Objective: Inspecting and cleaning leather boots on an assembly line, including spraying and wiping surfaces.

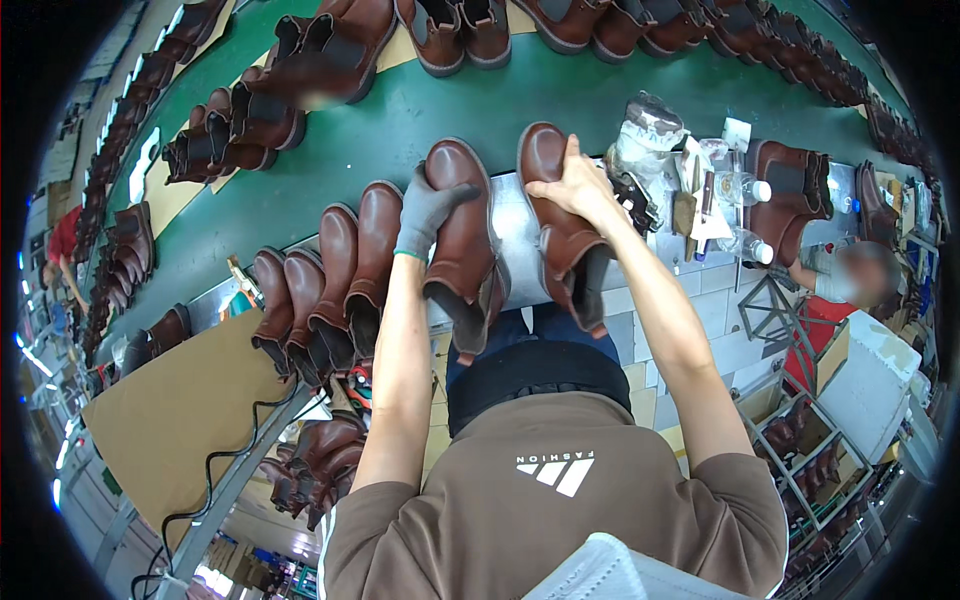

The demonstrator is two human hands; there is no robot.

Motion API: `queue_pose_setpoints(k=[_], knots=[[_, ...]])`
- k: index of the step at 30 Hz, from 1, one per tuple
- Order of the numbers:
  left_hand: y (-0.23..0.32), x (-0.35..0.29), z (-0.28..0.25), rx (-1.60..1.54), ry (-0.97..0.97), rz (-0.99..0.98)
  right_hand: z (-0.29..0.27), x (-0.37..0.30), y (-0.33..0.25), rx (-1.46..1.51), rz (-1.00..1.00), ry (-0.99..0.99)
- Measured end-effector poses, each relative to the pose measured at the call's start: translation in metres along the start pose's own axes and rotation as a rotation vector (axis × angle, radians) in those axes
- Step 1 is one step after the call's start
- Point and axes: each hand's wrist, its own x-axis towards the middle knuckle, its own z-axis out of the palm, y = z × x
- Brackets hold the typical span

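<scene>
Well, brown boots (462, 238) in both hands (426, 212).

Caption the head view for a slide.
Gloved left hand and bare right hand each hold a brown boot at a green worktop.

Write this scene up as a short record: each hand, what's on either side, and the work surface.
Left hand: grey-gloved, holding a brown leather ankle boot
Right hand: bare, holding a second brown leather ankle boot
To the left: four brown leather boots in a row
To the right: two clear plastic bottles with white caps
Work surface: long green tabletop
</scene>
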Motion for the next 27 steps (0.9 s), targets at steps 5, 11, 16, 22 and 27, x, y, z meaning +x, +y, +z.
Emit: queue_pose_setpoints(k=[5,11,16,22,27], knots=[[0.007,-0.014,-0.014,-0.173,-0.103,0.015,-0.019,-0.015,0.005,0.147,-0.036,-0.015],[0.014,-0.028,0.004,0.150,0.144,0.109,-0.017,-0.041,-0.028,0.053,-0.153,0.101],[0.022,-0.046,0.010,0.060,0.171,0.160,-0.015,-0.056,-0.036,0.063,-0.106,0.225],[0.013,-0.054,0.014,-0.141,0.188,0.168,-0.014,-0.068,-0.038,0.039,-0.082,0.250],[0.013,-0.062,0.004,-0.407,0.065,0.235,-0.011,-0.077,-0.035,0.023,-0.113,0.311]])
